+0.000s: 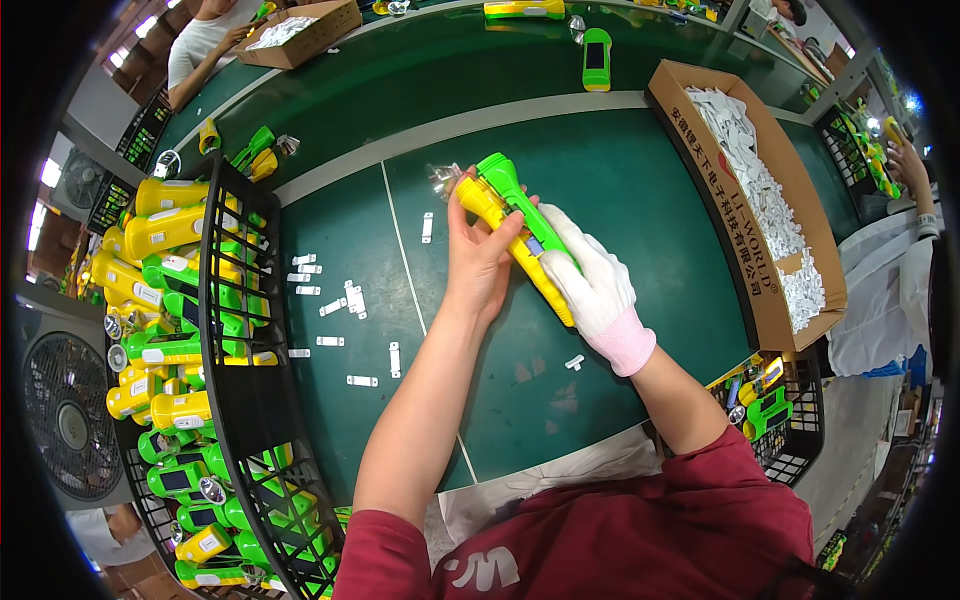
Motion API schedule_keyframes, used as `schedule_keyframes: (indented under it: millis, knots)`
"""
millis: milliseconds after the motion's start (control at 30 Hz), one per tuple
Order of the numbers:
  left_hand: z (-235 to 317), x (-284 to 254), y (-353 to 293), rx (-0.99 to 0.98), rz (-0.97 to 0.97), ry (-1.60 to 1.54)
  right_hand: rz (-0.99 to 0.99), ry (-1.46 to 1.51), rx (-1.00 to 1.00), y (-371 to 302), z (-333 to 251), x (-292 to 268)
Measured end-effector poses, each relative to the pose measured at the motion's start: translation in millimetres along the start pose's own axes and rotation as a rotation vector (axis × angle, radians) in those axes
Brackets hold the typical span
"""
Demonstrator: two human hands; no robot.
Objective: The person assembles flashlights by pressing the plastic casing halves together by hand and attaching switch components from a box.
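A flashlight housing is held over the green tabletop, its yellow half (548, 288) lying alongside its green half (502, 174). Between the halves, inner parts show, a small blue-grey piece among them. A clear reflector (444, 181) sticks out at the head end. My bare left hand (480, 252) is closed around the head and the yellow side. In a white glove with a pink cuff, my right hand (597, 280) grips the green half from the right; its fingertips are partly hidden. Small white plastic strips (356, 299) lie scattered left of my arms, and one small white piece (574, 362) lies below the right hand.
At left stands a black basket (222, 340) heaped with yellow and green flashlights. A cardboard box (715, 205) of white parts stands at right, above another basket (800, 425). Beyond the table runs a green belt (430, 85) carrying a green flashlight part (596, 62). Other people work nearby.
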State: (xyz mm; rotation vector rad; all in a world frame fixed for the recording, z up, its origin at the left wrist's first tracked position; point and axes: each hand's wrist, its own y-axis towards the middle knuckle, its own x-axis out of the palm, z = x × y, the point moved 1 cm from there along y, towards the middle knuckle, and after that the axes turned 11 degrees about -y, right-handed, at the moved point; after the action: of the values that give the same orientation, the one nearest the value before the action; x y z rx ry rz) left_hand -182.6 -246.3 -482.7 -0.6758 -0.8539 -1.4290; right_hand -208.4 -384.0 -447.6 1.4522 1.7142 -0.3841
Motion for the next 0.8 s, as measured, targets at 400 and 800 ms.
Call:
schedule_keyframes:
  millis: [400,800]
  knots:
    - [0,5,-2,-0.009,-0.004,0.029,-0.001,-0.088,0.012,-2,1,-3]
    - [0,1,-1,0.005,0.02,0.031,-0.01,-0.16,-0.222,4,2,-8]
